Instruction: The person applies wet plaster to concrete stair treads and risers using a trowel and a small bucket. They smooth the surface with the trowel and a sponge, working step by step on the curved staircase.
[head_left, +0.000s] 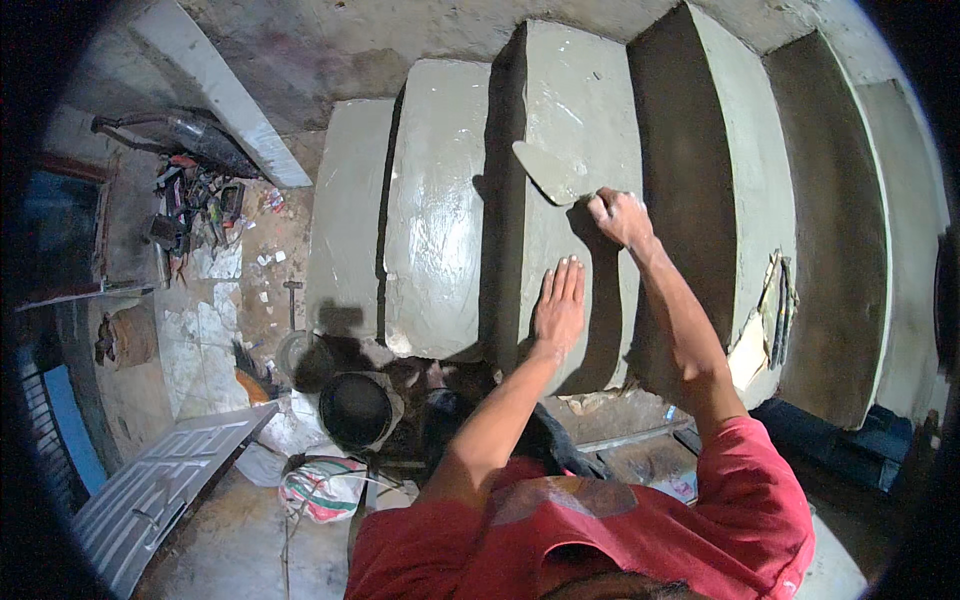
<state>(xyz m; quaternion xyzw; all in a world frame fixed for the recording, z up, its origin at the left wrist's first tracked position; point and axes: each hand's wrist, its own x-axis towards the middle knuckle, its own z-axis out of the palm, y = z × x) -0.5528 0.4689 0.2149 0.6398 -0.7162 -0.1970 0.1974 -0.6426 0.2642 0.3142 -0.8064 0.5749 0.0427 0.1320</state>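
Note:
My right hand (620, 217) grips a trowel (548, 172), whose blade, coated in grey, rests on or just over the upper part of a smooth grey stair tread (575, 90). Below and left of it, my left hand (560, 305) lies on the same tread, palm down, fingers stretched. The tread is part of a flight of grey steps. A wetter, shinier tread (436, 190) is to the left, and a shadowed riser (670, 200) is to the right.
Steps (825, 220) continue rightward, one with a broken edge (755, 345). At lower left are a black bucket (352, 408), a striped sack (325, 485) and a pale panelled door or board (170, 490). A heap of odds and ends (200, 205) lies at upper left, near a slanting beam (220, 95).

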